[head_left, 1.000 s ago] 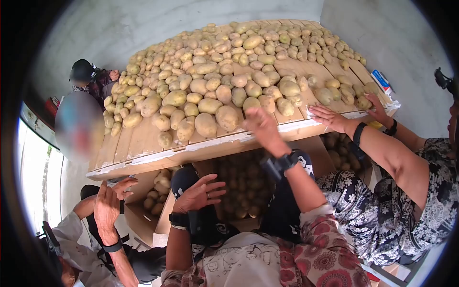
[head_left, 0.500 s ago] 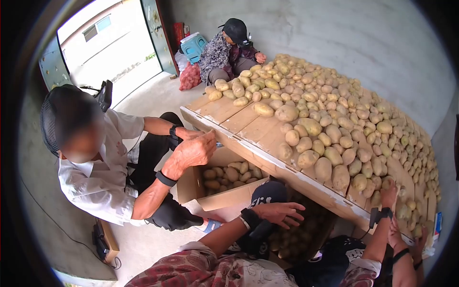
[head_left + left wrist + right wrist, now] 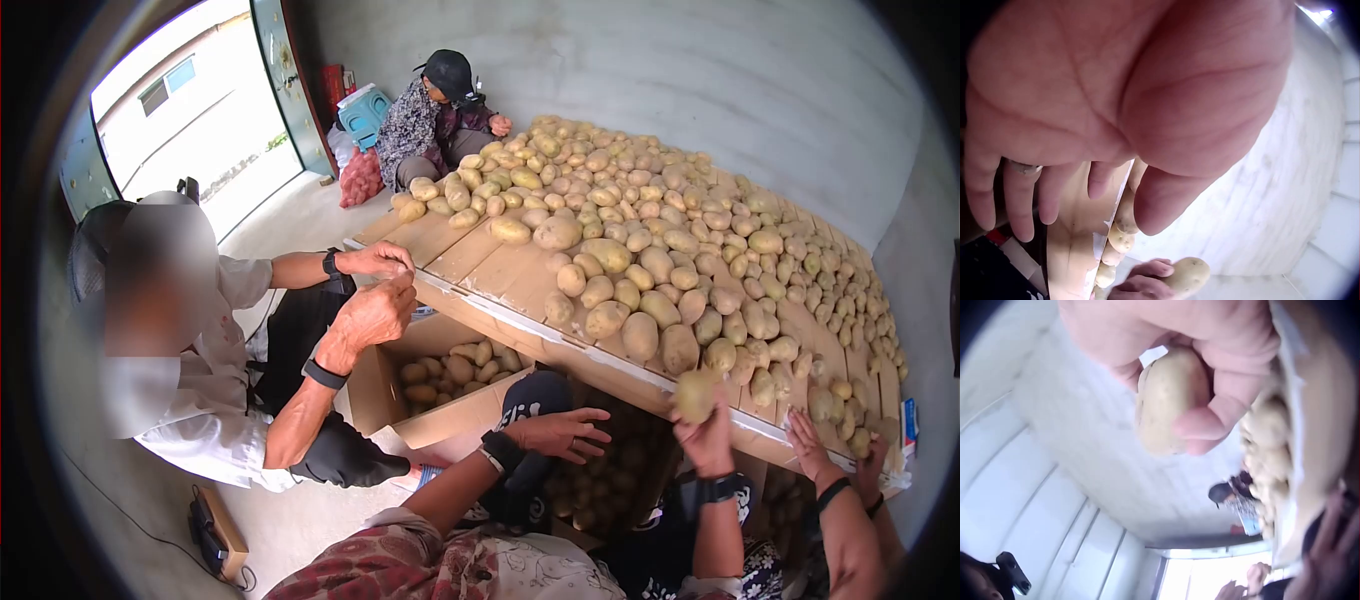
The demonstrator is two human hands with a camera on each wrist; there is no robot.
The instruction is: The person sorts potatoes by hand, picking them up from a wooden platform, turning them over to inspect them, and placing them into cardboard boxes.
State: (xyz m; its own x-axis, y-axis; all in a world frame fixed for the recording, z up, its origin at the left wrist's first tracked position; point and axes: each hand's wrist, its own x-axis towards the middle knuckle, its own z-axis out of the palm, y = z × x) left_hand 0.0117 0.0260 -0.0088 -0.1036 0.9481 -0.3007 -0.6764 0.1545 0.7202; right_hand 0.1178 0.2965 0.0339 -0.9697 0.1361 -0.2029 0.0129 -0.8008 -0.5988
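Head view: the potato (image 3: 695,397) is up by the front edge of the surface (image 3: 470,262). I reckon it's light and stiff, maybe a bit dusty-slick, and could bruise if dropped, so round the fat middle seems the best hold. It sits at the fingertips of the right grip (image 3: 708,440), which is curled round it. Left grip (image 3: 562,435) is empty, fingers spread, just off the surface's front edge.

Left wrist view: bare palm, potato well apart from it.

Right wrist view: digits hug both sides, one end poking out.
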